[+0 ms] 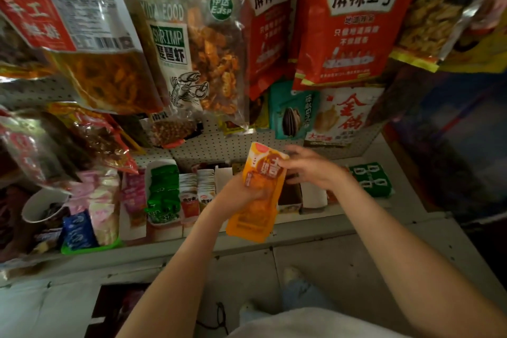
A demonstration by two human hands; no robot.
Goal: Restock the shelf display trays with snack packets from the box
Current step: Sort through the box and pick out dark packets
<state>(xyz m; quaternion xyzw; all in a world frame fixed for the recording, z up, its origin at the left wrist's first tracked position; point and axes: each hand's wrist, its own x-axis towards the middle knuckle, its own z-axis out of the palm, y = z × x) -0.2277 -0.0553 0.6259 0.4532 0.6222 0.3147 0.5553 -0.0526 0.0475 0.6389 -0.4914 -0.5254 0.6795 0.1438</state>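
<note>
Centre of frame: my left hand [238, 196] grips the orange packets [256, 217], my right hand [312, 169] pinches the top one; peeling it may drag the rest loose.

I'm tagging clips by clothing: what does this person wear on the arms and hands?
Nothing shows on either: the left hand and right hand are ungloved, with no rings, watch or bracelet visible, and both forearms are bare, no sleeves in view.
</note>
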